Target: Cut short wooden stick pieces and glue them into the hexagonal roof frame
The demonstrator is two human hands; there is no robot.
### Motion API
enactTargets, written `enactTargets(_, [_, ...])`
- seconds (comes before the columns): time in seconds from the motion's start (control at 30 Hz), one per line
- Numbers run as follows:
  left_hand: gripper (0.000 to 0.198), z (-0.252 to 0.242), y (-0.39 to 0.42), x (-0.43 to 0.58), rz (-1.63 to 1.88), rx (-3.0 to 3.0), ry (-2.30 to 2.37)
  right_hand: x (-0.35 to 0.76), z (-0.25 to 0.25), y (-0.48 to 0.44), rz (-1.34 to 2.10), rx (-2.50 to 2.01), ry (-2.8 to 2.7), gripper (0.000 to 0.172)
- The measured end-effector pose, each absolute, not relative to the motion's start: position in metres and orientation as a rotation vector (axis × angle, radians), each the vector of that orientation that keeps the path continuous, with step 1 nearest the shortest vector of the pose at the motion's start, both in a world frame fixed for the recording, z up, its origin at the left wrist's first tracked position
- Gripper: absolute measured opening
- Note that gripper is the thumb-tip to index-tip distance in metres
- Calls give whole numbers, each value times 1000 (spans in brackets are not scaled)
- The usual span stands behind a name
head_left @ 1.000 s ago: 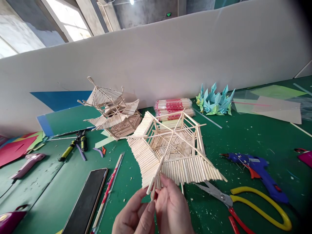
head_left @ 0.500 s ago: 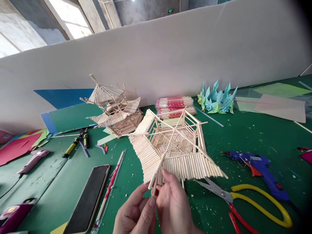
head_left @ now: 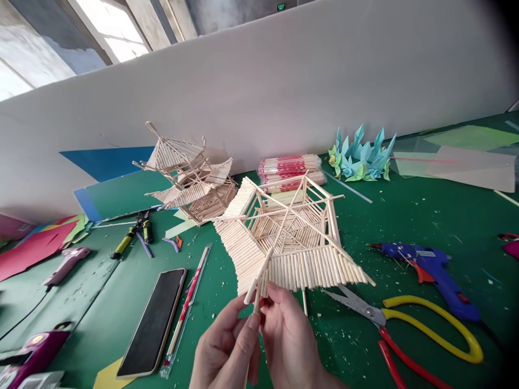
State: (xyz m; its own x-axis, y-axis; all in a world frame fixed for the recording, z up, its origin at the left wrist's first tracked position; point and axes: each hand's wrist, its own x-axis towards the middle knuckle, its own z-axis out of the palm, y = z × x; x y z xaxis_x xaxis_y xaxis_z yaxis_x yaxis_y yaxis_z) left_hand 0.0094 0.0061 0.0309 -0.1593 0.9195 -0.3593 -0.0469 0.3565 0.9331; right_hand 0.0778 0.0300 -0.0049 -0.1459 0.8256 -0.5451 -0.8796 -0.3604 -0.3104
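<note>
We pinch a thin stick (head_left: 256, 292) with left hand (head_left: 225, 351) and right hand (head_left: 290, 346) — upright, touching roof frame (head_left: 284, 243) just ahead

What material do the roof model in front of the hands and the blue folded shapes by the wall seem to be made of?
Roof model: apparently thin bare wood or bamboo sticks, pale, matte, laid in rows.
Blue folded shapes: most likely paper, with sharp creases and flat matte colour.
</note>
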Motion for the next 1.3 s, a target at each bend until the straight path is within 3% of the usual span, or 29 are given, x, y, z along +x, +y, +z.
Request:
enactTargets(0.77, [28,34,16,18,1061,894,1555,80,3,32,1842,-881,107,23])
enactTargets(1.3, [25,36,16,18,1103,997,1573,80,-4,29,1876,-777,61,17])
